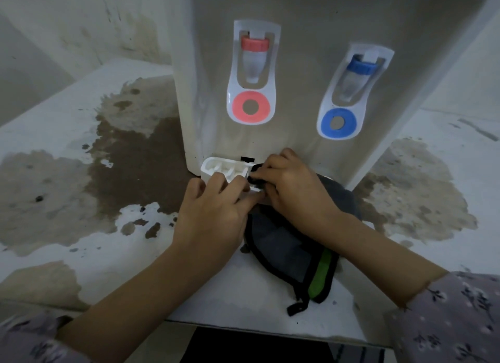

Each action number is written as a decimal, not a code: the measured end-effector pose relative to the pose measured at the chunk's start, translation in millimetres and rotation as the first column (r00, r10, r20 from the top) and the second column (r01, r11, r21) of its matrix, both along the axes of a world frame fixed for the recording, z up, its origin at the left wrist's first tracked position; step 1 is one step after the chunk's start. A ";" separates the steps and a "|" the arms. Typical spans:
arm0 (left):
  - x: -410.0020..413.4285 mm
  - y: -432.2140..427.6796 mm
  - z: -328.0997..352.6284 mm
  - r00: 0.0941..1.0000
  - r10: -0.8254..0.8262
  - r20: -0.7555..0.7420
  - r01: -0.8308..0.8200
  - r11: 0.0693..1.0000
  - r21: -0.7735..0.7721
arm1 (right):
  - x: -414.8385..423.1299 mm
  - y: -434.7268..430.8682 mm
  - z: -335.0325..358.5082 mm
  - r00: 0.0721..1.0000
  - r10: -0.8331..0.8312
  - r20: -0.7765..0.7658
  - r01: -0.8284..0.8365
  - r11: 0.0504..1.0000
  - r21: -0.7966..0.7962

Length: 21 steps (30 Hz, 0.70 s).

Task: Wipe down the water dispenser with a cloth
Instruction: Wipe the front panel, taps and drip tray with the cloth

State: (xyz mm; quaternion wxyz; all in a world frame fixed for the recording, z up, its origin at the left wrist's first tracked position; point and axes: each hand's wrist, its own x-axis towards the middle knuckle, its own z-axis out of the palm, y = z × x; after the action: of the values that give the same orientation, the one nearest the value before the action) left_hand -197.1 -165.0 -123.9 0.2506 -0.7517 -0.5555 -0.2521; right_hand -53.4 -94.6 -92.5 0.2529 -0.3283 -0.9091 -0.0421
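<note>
Your right hand [295, 189] pinches a fold of the dark cloth [286, 249] on the white drip tray [224, 168], at 6 o'clock of the water dispenser [297, 65]. Your left hand [213, 214] curls over the tray's rim. The cloth looks soft and limp (grip it bunched); the tray is probably light and loose.

1. There is a single view, from a wide-angle camera worn on the person's head, looking forward and steeply down.
2. It faces the front of the water dispenser [297, 65] from close by; the upper edge cuts off the dispenser's top.
3. The counter [67, 173] spreads to both sides, its near edge low in the frame.
4. The forearms enter from the lower corners; the left hand [213, 214] and right hand [295, 189] meet at the drip tray [216, 168] and cloth [284, 246], near the centre.
</note>
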 end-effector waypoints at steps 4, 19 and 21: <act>-0.9 -0.9 2.4 1.000 -0.015 0.016 0.015 1.000 -0.015 | 11.0 -2.0 16.7 0.999 0.042 -0.023 -0.047 0.953 -0.299; 0.6 2.3 5.1 0.999 -0.037 -0.018 0.036 0.998 -0.050 | 39.8 4.9 15.7 0.993 -0.080 0.085 0.072 0.992 0.100; 1.3 3.3 3.8 0.999 -0.043 -0.026 0.042 0.999 -0.034 | 37.0 9.3 11.6 0.985 -0.041 0.168 0.024 0.995 0.096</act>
State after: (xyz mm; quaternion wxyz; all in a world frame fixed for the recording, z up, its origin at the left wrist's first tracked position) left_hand -195.7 -161.7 -120.2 0.2399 -0.7709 -0.5400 -0.2378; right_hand -16.4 -85.3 -80.9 0.1888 -0.3261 -0.9189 -0.1167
